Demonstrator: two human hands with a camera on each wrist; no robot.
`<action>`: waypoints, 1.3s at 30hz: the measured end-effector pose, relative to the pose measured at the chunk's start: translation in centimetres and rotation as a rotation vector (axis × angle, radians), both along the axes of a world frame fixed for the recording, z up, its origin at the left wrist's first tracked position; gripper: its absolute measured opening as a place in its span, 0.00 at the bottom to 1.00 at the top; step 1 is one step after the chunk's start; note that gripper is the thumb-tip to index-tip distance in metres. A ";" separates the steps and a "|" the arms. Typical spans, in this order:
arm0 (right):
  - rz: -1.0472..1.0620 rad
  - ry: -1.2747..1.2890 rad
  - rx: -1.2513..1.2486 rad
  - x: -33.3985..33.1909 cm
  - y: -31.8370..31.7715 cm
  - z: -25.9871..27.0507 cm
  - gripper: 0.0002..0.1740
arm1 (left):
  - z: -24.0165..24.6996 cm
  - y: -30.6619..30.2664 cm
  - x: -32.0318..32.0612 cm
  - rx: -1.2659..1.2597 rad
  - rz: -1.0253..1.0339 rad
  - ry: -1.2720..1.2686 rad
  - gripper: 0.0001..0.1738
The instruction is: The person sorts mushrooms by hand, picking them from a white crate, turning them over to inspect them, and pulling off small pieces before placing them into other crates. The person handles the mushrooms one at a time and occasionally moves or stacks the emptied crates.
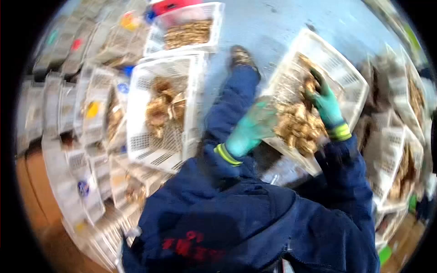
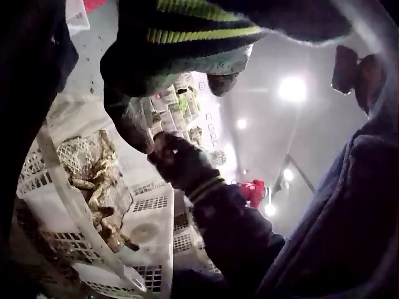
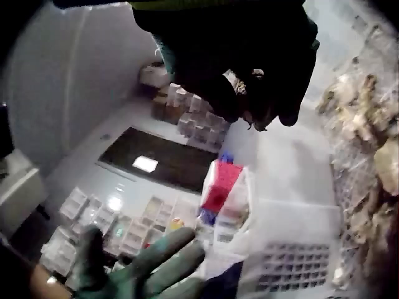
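In the head view, the right hand (image 1: 327, 102), gloved in teal, grips a brown piece (image 1: 309, 86) right of centre, above the brown heap (image 1: 299, 125) inside a white crate (image 1: 348, 75). The piece's long axis runs nearly vertical in the frame, one end toward the top edge, the other toward the heap. The left hand (image 1: 255, 126), blurred at centre, grasps nothing, fingers extended.

In the left wrist view, the left hand looms dark along the top and the right hand sits near centre; the piece's direction cannot be told there.

In the right wrist view, curled fingers at upper centre mostly hide the piece, ragged bits showing below them; the left hand spreads its fingers at lower left.
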State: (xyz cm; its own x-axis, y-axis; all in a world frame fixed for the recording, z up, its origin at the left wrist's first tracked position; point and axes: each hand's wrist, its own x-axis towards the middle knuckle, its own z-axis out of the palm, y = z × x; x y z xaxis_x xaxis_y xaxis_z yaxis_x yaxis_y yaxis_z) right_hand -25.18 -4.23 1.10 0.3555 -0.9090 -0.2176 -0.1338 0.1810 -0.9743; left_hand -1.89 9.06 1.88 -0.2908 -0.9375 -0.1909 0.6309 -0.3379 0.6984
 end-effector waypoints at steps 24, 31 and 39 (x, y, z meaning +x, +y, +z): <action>0.464 0.174 -0.372 13.9 17.4 16.9 0.27 | 11.1 12.0 14.4 -0.113 0.645 0.324 0.46; 0.328 0.279 -0.838 18.1 17.7 15.1 0.34 | 10.9 10.0 8.6 -0.185 0.436 -0.098 0.34; 0.206 -0.288 0.228 11.8 14.1 13.7 0.19 | 7.1 6.4 7.0 -0.321 0.328 -0.409 0.27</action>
